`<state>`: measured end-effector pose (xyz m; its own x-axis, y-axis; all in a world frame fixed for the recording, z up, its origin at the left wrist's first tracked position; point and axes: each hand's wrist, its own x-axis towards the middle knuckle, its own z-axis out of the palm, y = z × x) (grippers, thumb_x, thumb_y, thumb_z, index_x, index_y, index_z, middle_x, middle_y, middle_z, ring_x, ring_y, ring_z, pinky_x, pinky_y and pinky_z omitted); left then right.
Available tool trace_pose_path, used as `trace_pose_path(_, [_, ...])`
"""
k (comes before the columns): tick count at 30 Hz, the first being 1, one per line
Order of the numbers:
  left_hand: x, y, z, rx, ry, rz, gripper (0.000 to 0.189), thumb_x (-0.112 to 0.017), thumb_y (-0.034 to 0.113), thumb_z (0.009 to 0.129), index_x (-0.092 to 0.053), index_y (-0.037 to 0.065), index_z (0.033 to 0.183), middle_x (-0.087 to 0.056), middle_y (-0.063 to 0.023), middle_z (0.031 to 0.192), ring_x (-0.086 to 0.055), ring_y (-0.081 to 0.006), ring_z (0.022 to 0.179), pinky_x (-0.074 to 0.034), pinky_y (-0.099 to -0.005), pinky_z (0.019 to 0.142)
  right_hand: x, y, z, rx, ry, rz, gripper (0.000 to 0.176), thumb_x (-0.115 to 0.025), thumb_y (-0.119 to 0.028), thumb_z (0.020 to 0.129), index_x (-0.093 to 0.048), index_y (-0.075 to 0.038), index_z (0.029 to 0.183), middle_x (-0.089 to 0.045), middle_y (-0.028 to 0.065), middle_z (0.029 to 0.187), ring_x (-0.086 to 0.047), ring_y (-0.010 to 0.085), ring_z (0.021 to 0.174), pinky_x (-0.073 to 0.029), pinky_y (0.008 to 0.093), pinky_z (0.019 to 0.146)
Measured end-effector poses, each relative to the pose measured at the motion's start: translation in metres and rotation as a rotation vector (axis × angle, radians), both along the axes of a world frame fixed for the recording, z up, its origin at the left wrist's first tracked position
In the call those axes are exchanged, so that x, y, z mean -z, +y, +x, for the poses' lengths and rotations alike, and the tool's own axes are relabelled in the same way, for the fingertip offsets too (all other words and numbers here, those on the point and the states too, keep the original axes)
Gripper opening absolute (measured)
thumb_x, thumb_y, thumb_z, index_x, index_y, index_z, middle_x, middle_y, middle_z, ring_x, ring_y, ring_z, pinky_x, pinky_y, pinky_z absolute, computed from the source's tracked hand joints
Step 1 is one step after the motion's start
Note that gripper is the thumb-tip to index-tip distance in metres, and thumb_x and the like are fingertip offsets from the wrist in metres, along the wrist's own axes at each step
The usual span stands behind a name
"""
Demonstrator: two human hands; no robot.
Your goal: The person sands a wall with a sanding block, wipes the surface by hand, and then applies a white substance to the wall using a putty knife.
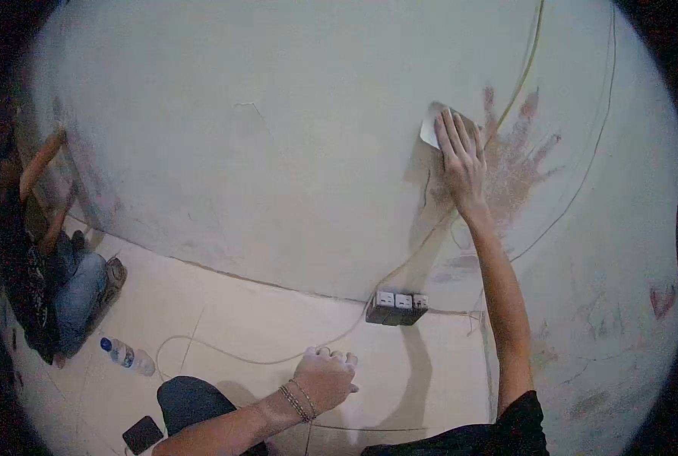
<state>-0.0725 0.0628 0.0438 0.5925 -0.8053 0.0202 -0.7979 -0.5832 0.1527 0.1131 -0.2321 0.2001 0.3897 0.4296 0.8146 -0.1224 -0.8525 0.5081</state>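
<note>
My right hand [464,163] presses a sheet of sandpaper [430,128] flat against the pale wall [316,152], its fingers stretched over the sheet. Just right of it, a reddish-brown handprint-shaped mark [514,167] spreads on the wall, with a yellowish cable [533,57] running over it. My left hand [326,378], with bracelets at the wrist, is above the tiled floor with its fingers curled; whether anything is inside them is hidden. A block of power sockets [397,308] stands near the wall's foot, beyond my left hand.
At the far left another person [80,289] sits by the wall, arms raised toward it. A plastic bottle [126,356] lies on the floor [232,304], crossed by a pale cable [255,360]. A dark phone-like object [142,435] lies beside my knee [191,403].
</note>
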Motion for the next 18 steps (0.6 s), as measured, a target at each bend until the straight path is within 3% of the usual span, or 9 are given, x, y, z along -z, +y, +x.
trace_pose_path(6, [0.009, -0.011, 0.003, -0.008, 0.013, 0.047, 0.050, -0.054, 0.048, 0.079, -0.054, 0.004, 0.101, -0.061, -0.0128, 0.081, -0.062, -0.0287, 0.078, -0.048, -0.0410, 0.062, 0.032, -0.025, -0.001, 0.049, 0.003, 0.023, 0.050, -0.046, -0.016, 0.083, -0.038, -0.011, 0.132, -0.036, 0.0030, 0.139, -0.036, 0.0189, 0.127, -0.025, 0.0416, 0.107])
trace_pose_path(12, [0.000, -0.003, 0.003, 0.018, 0.008, 0.065, 0.051, -0.053, 0.049, 0.080, -0.054, 0.003, 0.102, -0.061, -0.0131, 0.081, -0.062, -0.0283, 0.077, -0.049, -0.0404, 0.063, -0.001, 0.011, 0.001, 0.039, -0.042, 0.019, 0.050, -0.045, -0.010, 0.082, -0.039, -0.010, 0.132, -0.036, 0.0032, 0.139, -0.034, 0.0180, 0.127, -0.021, 0.0417, 0.108])
trace_pose_path(15, [0.000, 0.000, 0.002, 0.039, -0.002, 0.050, 0.051, -0.053, 0.049, 0.080, -0.053, 0.003, 0.103, -0.061, -0.0131, 0.081, -0.062, -0.0278, 0.076, -0.049, -0.0401, 0.062, 0.022, -0.011, 0.001, 0.002, -0.032, 0.020, 0.053, -0.046, -0.010, 0.081, -0.036, -0.010, 0.133, -0.035, 0.0037, 0.140, -0.034, 0.0179, 0.128, -0.021, 0.0417, 0.108])
trace_pose_path(18, [-0.006, -0.001, 0.000, 0.021, 0.031, 0.074, 0.051, -0.053, 0.048, 0.081, -0.053, 0.002, 0.103, -0.060, -0.0150, 0.086, -0.061, -0.0300, 0.080, -0.049, -0.0416, 0.066, 0.030, -0.013, -0.008, -0.033, 0.019, 0.047, 0.059, -0.044, 0.003, 0.078, -0.035, -0.009, 0.135, -0.035, 0.0051, 0.140, -0.033, 0.0194, 0.129, -0.018, 0.0408, 0.108])
